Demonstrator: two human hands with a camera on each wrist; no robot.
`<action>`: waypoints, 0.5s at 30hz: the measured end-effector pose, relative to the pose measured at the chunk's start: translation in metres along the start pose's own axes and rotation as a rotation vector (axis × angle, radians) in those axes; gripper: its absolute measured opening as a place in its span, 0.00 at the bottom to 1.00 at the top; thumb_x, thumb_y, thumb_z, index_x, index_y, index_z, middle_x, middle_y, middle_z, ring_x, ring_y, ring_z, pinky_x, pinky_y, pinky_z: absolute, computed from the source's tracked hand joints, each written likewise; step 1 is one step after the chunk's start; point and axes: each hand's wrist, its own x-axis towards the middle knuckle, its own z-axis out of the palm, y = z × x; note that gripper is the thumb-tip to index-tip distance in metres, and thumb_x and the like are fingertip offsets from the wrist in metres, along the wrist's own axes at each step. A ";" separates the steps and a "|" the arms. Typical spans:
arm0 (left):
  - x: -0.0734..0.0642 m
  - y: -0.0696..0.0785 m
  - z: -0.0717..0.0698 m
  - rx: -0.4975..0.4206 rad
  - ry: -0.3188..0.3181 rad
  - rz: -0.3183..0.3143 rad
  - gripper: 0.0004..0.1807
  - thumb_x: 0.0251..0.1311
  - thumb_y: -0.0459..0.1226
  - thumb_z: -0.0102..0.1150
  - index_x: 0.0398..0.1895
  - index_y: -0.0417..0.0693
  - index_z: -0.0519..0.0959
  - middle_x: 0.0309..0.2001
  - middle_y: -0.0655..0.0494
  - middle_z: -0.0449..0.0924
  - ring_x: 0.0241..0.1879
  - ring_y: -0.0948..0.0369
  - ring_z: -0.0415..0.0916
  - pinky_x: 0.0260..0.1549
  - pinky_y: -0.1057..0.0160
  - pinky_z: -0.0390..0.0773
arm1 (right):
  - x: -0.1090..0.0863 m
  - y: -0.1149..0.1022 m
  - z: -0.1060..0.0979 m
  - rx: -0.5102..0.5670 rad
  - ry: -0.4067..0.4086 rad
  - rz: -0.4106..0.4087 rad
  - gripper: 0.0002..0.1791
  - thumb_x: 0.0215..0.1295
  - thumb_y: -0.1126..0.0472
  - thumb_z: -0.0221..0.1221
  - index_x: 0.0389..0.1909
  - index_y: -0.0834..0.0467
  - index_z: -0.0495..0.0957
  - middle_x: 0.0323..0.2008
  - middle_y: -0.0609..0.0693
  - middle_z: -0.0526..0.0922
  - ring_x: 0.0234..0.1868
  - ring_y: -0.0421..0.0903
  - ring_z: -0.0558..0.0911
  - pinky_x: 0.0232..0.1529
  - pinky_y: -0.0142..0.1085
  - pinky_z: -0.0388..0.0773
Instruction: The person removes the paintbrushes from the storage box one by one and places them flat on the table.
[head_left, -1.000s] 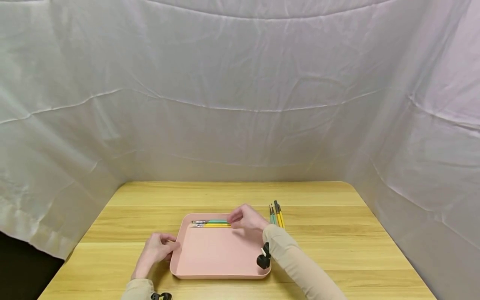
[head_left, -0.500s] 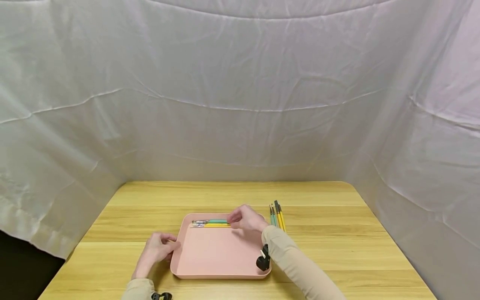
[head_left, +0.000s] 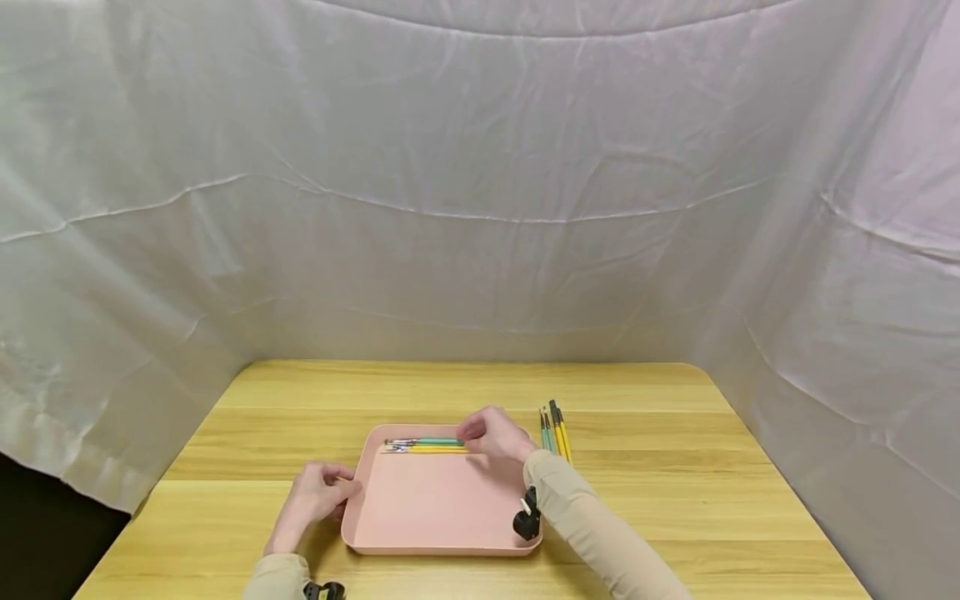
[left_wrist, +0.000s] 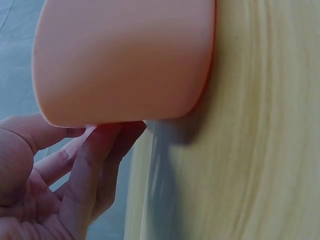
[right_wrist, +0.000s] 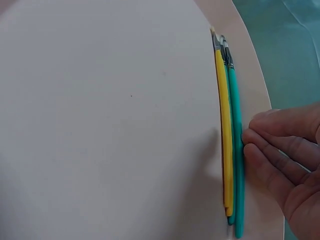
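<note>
A shallow pink rectangular tray with rounded corners and a raised rim lies on the light wood-grained desk. Inside, along its far side, thin paintbrushes with yellow handles lie close beside paintbrushes with glossy teal handles, bristle ends toward the left. The right hand reaches over them; its fingers are gathered and gently bent, the tips touching the side of the outermost teal handle without wrapping round it. The left hand pinches the tray's left wall between thumb and fingers. Right of the tray, just beyond its edge, a second group of teal and yellow paintbrushes rests on the desk, bristle ends pointing away, partly hidden by the beige right sleeve. Pale, wrinkled fabric hangs behind the desk.
</note>
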 end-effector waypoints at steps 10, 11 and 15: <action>0.000 -0.001 0.001 -0.005 0.002 0.013 0.12 0.51 0.29 0.65 0.38 0.27 0.83 0.24 0.51 0.84 0.19 0.61 0.79 0.21 0.63 0.84 | -0.002 0.000 0.008 -0.052 -0.018 -0.043 0.10 0.55 0.77 0.65 0.39 0.66 0.86 0.37 0.57 0.89 0.38 0.46 0.86 0.40 0.31 0.84; 0.000 -0.001 0.001 -0.005 0.003 0.016 0.12 0.51 0.29 0.65 0.38 0.28 0.83 0.23 0.51 0.84 0.19 0.61 0.79 0.21 0.63 0.83 | -0.003 0.000 0.009 -0.057 -0.013 -0.056 0.10 0.54 0.78 0.64 0.38 0.67 0.85 0.36 0.58 0.89 0.36 0.46 0.86 0.39 0.31 0.84; 0.001 -0.001 0.000 -0.002 0.005 0.015 0.12 0.52 0.29 0.65 0.38 0.28 0.84 0.23 0.51 0.84 0.19 0.61 0.79 0.21 0.63 0.83 | -0.003 -0.002 0.011 -0.122 0.008 -0.066 0.12 0.53 0.79 0.63 0.36 0.65 0.86 0.34 0.56 0.88 0.35 0.48 0.85 0.36 0.30 0.83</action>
